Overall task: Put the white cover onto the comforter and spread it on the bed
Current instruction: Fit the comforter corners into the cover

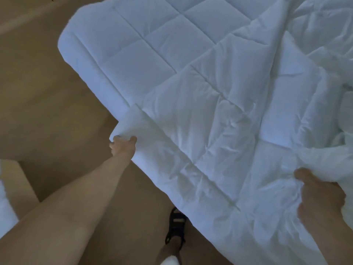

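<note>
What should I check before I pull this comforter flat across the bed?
1. Left hand grips a corner of the comforter: ok.
2. Right hand holds the near edge, fingers curled in bunched fabric: ok.
3. Comforter lying smooth: not ok, it is wrinkled and heaped toward the right.
4. Mattress fully covered: not ok, its far left corner lies bare.
5. White cover on the comforter: cannot tell; the quilted stitching shows, and the crumpled fabric at far right may be the cover.
</note>
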Demonstrator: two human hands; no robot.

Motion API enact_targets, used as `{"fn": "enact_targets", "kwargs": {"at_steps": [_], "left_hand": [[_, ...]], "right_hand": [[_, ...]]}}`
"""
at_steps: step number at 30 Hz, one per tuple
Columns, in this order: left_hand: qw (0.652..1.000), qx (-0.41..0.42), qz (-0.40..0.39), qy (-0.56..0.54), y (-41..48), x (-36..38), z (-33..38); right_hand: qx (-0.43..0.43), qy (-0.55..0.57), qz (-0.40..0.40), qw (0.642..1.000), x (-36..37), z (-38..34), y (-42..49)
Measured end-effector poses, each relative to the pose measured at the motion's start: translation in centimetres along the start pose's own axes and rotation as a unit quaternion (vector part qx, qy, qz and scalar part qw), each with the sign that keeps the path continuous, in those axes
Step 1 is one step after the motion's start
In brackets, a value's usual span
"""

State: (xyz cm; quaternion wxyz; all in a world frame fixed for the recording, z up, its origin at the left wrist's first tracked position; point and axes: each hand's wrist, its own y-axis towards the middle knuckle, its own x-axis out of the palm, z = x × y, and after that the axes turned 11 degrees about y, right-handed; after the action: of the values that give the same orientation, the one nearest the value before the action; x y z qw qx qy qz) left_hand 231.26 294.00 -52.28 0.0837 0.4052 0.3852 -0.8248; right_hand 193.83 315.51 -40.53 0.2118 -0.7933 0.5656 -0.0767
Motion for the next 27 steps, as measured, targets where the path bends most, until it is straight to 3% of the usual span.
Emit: {"fn": "enact_targets", "kwargs": {"at_steps": [6, 12, 15, 19, 23, 27], "left_hand": [[0.964, -0.130, -0.009, -0.233, 3.2, 0.4, 0.3], [0.946, -0.115, -0.051, -0.297, -1.3, 0.0, 5.6], [0.948, -0.025, -0.076, -0.307, -6.3, 0.5, 9.7], [0.947, 0.159, -0.087, -0.266, -15.3, 1.5, 13.3], [0.891, 0.380, -0.140, -0.207, -26.3, 2.3, 14.6], [0.835, 0.503, -0.182, -0.130, -35.0, 4.0, 13.8]], "right_hand": [[0.009, 0.022, 0.005, 1.000, 2.9, 1.5, 0.8], [0.005, 0.028, 0.019, 0.999, 2.0, -0.3, -0.6], [-0.004, 0.039, 0.017, 0.999, 1.0, -1.8, -1.5], [-0.002, 0.077, 0.014, 0.997, -1.6, -4.2, -2.8], [-0.006, 0.123, 0.013, 0.992, -5.8, -6.8, -3.9], [-0.024, 0.184, 0.036, 0.982, -11.9, -9.3, -4.0]]}}
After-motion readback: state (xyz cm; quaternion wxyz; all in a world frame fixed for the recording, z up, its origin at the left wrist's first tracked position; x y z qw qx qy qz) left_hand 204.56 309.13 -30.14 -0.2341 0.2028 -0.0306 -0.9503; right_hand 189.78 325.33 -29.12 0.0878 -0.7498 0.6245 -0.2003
